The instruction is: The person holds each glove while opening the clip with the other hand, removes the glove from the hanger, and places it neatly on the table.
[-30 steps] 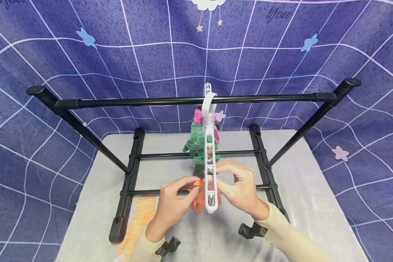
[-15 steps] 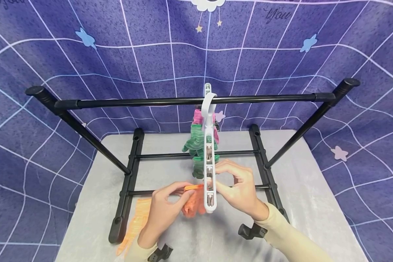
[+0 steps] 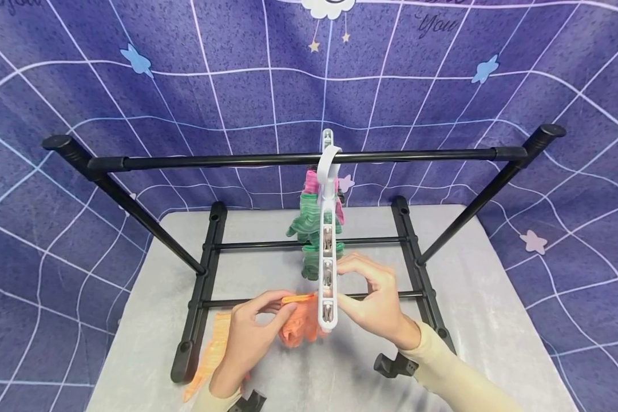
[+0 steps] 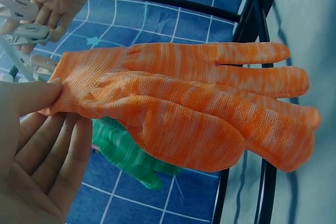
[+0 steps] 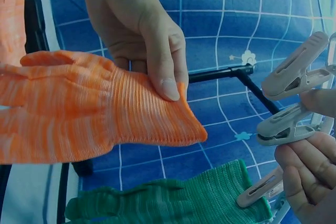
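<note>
My left hand [image 3: 257,332] pinches the ribbed cuff of an orange knit glove [image 4: 173,98] between thumb and fingers. The glove [image 3: 300,325] hangs just left of the front end of a white clip hanger [image 3: 328,252]. In the right wrist view the cuff's edge lies a short way from the hanger's clips. With thumb and fingers, my right hand [image 5: 315,166] pinches one grey-white clip [image 5: 283,127]. Another clip [image 5: 296,66] sits right beside it. A third clip grips the cuff of a green glove [image 5: 173,198].
The hanger hooks over the bar [image 3: 211,160] of a black rack. Pink gloves [image 3: 311,182] and green gloves [image 3: 309,220] hang farther back on it. A lighter orange glove [image 3: 213,352] lies on the grey table [image 3: 371,377] at the left. A blue gridded cloth [image 3: 175,97] stands behind.
My left hand has moved left, drawing the orange glove away from under the hanger. The hanger's front end has shifted slightly left. My right hand stays almost in place.
</note>
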`<state>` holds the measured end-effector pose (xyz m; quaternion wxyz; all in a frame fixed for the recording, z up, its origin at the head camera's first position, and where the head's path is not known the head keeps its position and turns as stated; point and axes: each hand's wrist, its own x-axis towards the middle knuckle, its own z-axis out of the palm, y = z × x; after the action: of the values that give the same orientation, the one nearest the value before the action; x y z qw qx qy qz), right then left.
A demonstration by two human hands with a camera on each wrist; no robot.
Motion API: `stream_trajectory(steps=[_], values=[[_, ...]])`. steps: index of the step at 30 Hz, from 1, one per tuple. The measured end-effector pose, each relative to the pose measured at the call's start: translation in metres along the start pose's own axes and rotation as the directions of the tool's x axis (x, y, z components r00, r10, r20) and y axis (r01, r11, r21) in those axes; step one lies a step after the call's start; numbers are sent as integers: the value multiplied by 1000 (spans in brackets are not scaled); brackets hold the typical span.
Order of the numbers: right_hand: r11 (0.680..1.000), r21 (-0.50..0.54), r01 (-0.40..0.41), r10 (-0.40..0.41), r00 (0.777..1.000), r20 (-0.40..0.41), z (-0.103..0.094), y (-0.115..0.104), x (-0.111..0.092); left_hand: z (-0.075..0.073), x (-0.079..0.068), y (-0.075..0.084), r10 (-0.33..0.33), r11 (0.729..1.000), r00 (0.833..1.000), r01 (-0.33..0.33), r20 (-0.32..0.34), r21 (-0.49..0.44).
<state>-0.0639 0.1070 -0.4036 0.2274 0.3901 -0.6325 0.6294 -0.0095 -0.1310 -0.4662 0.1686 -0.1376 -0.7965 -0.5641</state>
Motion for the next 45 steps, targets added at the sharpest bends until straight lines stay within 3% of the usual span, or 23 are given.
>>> stream_trajectory(steps=[21, 45], values=[[999, -29, -33, 35, 998, 53, -4, 1, -5, -4, -9, -5, -53, 998, 998, 54, -35, 32], [994, -99, -43, 47, 998, 39, -5, -1, -10, -9, -18, -9, -77, 996, 994, 80, -76, 36]])
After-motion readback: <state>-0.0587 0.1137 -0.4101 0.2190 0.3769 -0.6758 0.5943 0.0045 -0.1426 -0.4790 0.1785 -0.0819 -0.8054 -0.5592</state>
